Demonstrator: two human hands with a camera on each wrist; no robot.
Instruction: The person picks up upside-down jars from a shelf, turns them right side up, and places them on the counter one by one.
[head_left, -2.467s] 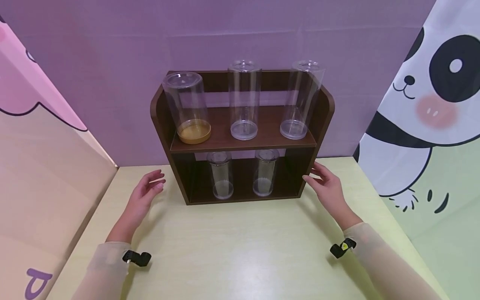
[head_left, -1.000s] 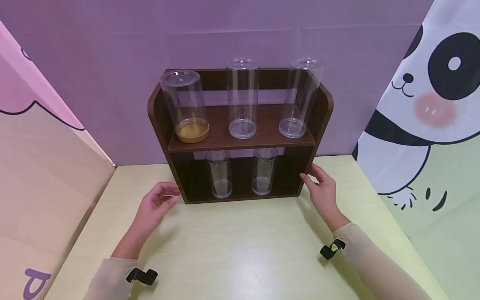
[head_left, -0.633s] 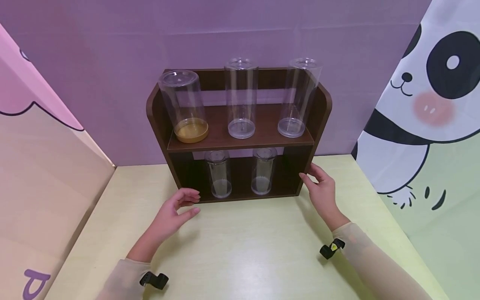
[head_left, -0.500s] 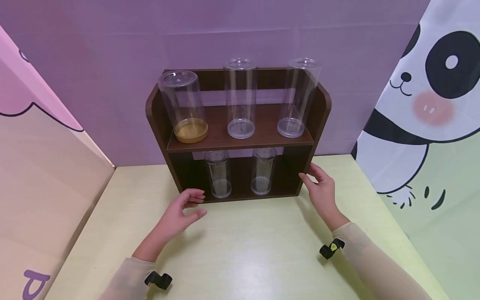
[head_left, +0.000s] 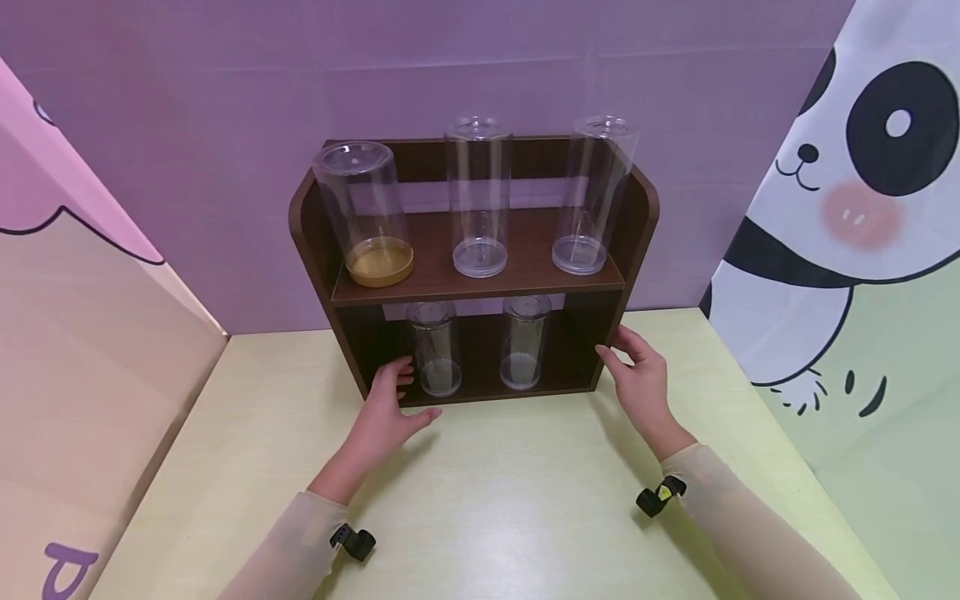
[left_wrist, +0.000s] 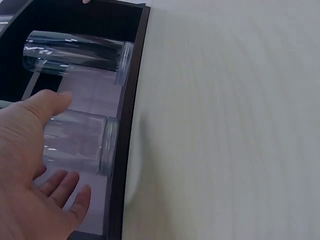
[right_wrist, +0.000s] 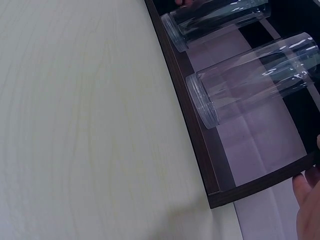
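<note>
A dark brown two-tier shelf stands on the table. On its lower tier are two clear jars, a left jar and a right jar. My left hand reaches into the lower tier beside the left jar, fingers and thumb spread; in the left wrist view, thumb and fingers lie on either side of this jar, with no grip on it. At the shelf's right side panel, my right hand holds the edge between thumb and fingers. The right wrist view cuts off much of that hand.
Along the upper tier stand a wide jar with a gold base, a tall clear middle jar and a tall clear right jar. A pale wooden table spreads in front. Behind the shelf hangs a purple backdrop.
My left hand has moved from left of the shelf, rightward across its front corner and into the lower tier by the left jar. My right hand stays at the right panel.
</note>
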